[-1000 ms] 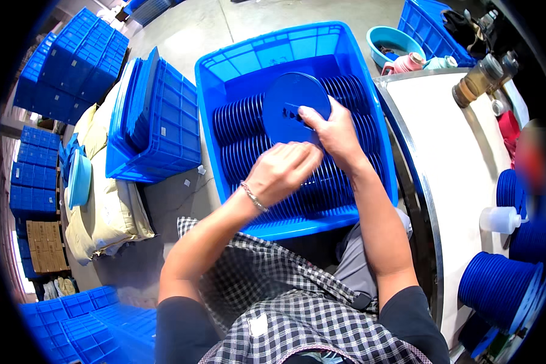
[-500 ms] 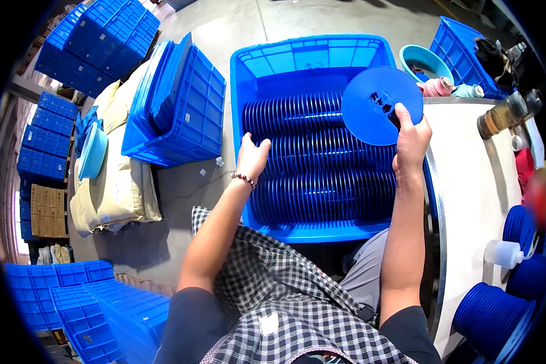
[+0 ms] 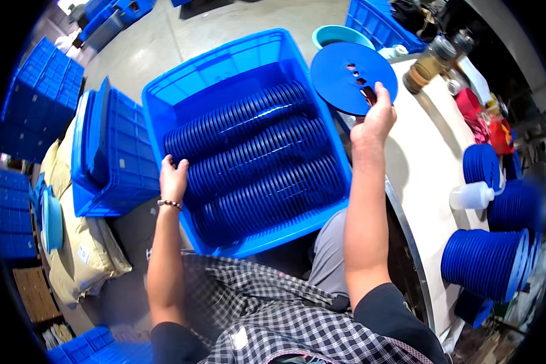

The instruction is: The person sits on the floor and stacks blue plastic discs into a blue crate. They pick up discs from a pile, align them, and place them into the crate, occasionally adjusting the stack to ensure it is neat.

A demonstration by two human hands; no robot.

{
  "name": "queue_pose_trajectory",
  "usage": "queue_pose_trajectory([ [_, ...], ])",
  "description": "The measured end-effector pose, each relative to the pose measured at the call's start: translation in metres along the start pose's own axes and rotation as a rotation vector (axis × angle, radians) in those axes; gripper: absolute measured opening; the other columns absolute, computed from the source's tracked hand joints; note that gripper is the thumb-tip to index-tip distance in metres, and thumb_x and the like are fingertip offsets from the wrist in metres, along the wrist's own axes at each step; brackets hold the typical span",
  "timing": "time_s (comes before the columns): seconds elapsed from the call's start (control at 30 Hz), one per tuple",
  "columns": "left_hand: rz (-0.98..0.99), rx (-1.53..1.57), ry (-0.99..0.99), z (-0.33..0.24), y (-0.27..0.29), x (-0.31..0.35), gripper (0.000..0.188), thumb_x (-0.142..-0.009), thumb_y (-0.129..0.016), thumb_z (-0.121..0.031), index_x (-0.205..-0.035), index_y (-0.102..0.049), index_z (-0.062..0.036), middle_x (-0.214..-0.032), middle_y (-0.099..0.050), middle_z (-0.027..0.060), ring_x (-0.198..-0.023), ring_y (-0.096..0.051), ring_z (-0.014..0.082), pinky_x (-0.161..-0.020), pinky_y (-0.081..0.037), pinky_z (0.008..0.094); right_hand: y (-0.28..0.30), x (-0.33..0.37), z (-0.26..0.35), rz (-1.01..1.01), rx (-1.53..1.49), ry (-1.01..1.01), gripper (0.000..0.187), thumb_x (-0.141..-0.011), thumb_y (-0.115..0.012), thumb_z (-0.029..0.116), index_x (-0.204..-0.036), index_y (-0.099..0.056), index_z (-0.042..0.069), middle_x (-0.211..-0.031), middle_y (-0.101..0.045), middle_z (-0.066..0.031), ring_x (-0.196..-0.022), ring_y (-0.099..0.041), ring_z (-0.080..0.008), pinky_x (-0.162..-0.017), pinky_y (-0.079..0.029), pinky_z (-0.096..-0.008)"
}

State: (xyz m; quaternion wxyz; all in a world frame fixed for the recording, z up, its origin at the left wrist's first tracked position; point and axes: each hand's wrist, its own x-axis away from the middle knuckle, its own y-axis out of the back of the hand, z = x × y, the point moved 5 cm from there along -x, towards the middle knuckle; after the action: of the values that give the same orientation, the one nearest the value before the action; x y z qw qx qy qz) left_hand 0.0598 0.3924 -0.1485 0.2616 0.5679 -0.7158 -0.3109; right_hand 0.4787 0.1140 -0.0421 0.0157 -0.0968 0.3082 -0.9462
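In my right hand (image 3: 375, 118) is a flat, round blue plastic disc (image 3: 340, 73) with small cutouts around its middle. My fingers grip it by the near right part, above the worktable's edge and beside the bin. My left hand (image 3: 173, 177) is at the left wall of a large blue bin (image 3: 227, 64), its thumb and forefinger apart with no object visible between them. It is close to the ends of the disc rows; whether it touches them I cannot tell. Inside the bin, similar blue discs (image 3: 261, 145) stand on edge in three packed rows.
Right of the bin is a pale worktable (image 3: 415, 164) bearing spools of blue cord (image 3: 482, 261), a white plastic bottle (image 3: 472, 196) and a brown-tinted bottle (image 3: 429, 64). A turquoise basin (image 3: 343, 35) is beyond. Blue crates (image 3: 118, 164) and beige sacks (image 3: 73, 255) stand left.
The view has turned right, so the bin appears farther left and tilted. My right hand has carried the disc from over the bin to the table side. My left hand stays by the left wall.
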Motion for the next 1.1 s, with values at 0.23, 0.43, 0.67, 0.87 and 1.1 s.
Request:
queue_pose_trajectory([
  [0.23,0.029,-0.309,0.077,-0.071,0.017,-0.056,0.041,-0.092,-0.05,-0.014,-0.126,-0.056,0.0092,-0.089,-0.076,0.0263,-0.09,-0.076,0.0395,-0.088,-0.057,0.0455,0.013,-0.011,0.012,-0.019,-0.021,0.002,0.052,-0.1,-0.059,0.034,-0.135,-0.053,-0.005,-0.117,-0.067,-0.0171,-0.105,-0.068,-0.0252,-0.092,-0.058,-0.0417],
  [0.43,-0.124,-0.55,-0.056,-0.062,0.029,-0.099,0.029,-0.086,-0.058,-0.01,-0.107,-0.073,0.0026,-0.098,-0.075,0.0276,-0.096,-0.074,0.0417,-0.085,-0.059,0.0464,-0.005,0.001,0.014,0.143,-0.147,0.09,0.064,-0.104,-0.048,0.046,-0.15,-0.04,0.003,-0.141,-0.056,-0.0177,-0.125,-0.061,-0.0295,-0.105,-0.051,-0.0473],
  [0.67,-0.229,-0.579,-0.126,-0.114,0.047,-0.08,0.027,-0.085,-0.062,-0.015,-0.1,-0.074,0.0028,-0.107,-0.072,0.0298,-0.102,-0.071,0.0469,-0.09,-0.057,0.0529,-0.027,0.025,-0.006,0.373,-0.06,-0.03,0.066,-0.106,-0.048,0.047,-0.153,-0.037,0.001,-0.145,-0.053,-0.0195,-0.132,-0.057,-0.0311,-0.108,-0.05,-0.0472],
  [0.87,-0.769,-0.504,-0.554,-0.179,0.168,-0.048,0.028,-0.091,-0.06,-0.017,-0.109,-0.075,-0.0013,-0.103,-0.072,0.0255,-0.092,-0.07,0.0407,-0.086,-0.058,0.0473,-0.05,0.074,-0.046,0.681,0.312,-0.009,0.051,-0.101,-0.062,0.022,-0.141,-0.05,-0.007,-0.128,-0.063,-0.0145,-0.112,-0.063,-0.0217,-0.101,-0.051,-0.0356],
  [1.1,-0.783,1.37,-0.222,-0.038,0.212,0.002,0.024,-0.109,-0.05,-0.013,-0.118,-0.067,0.0025,-0.104,-0.073,0.0098,-0.092,-0.067,0.0156,-0.088,-0.055,0.0295,-0.078,0.189,-0.12,0.971,0.528,-0.115,0.019,-0.101,-0.063,0.018,-0.112,-0.063,0.003,-0.091,-0.062,0.001,-0.076,-0.055,-0.0074,-0.069,-0.048,-0.0254],
])
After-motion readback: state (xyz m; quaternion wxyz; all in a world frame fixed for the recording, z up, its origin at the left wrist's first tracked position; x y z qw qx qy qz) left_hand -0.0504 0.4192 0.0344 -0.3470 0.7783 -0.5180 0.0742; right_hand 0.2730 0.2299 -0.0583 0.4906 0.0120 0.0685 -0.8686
